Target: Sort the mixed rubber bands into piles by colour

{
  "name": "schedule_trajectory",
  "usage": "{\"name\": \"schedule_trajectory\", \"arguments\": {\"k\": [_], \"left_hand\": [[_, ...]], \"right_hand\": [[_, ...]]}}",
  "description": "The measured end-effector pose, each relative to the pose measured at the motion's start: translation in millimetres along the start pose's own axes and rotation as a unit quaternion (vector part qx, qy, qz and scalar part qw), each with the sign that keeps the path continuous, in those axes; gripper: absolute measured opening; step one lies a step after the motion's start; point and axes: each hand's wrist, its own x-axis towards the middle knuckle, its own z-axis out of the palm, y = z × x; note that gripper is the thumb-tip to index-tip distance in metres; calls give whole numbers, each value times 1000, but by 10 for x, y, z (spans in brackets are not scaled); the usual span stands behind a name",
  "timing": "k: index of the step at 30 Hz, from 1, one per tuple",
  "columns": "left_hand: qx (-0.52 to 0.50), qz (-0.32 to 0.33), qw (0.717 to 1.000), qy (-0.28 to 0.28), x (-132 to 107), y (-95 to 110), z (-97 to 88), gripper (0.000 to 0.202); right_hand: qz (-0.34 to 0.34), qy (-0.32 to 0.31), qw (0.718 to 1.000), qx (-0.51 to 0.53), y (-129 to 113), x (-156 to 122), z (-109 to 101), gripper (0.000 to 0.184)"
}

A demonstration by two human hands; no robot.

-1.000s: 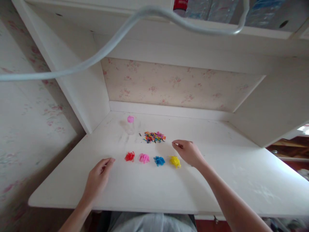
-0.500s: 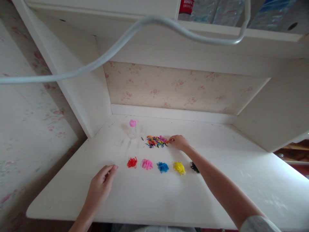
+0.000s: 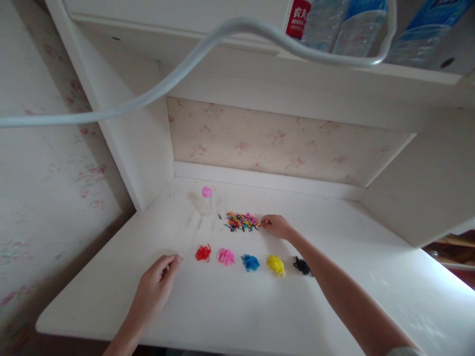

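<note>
"One left hand (image 3: pixel 158 283) is curling loosely; I can't tell if it's holding anything."

"Beyond it?"

"Five single-colour piles (image 3: pixel 250 262) are lying in a row."

"And the right hand (image 3: pixel 276 226)?"

"Pinching nearly closed at the mixed pile (image 3: pixel 242 221), its right edge; contents unclear. Leftward, slightly farther, a bottle (image 3: pixel 206 200) is standing."

At the centre of the frame, the right hand (image 3: pixel 276 226) has its fingertips at the right edge of a mixed heap of small bands (image 3: pixel 241 221); whether they grip one is hard to make out. Below runs a row of red (image 3: pixel 203 252), pink (image 3: pixel 225 256), blue (image 3: pixel 250 262), yellow (image 3: pixel 275 265) and black piles (image 3: pixel 301 265). Lower left, the left hand (image 3: pixel 158 279) rests curled near the red. A pink-capped bottle (image 3: pixel 206 205) stands left of the heap, and a white tube (image 3: pixel 241 24) crosses the top
</note>
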Motion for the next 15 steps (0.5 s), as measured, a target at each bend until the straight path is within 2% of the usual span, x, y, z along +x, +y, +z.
{"name": "schedule_trajectory", "arguments": {"k": [4,7,10,15], "left_hand": [[-9,-6,1000,-3,4,14,9,31],[-13,-10,1000,-7,1,22,13,31],[-13,-10,1000,-7,-10,43,10,32],[-19,-9,1000,-4,-18,81,-3,32]], "right_hand": [[12,30,999,-10,31,-72,-206,27],[-11,58,998,2,-152,-168,-342,32],[-99,47,993,32,-586,-306,-350,30],[-227,0,972,56,-1408,-498,-152,27]]}}
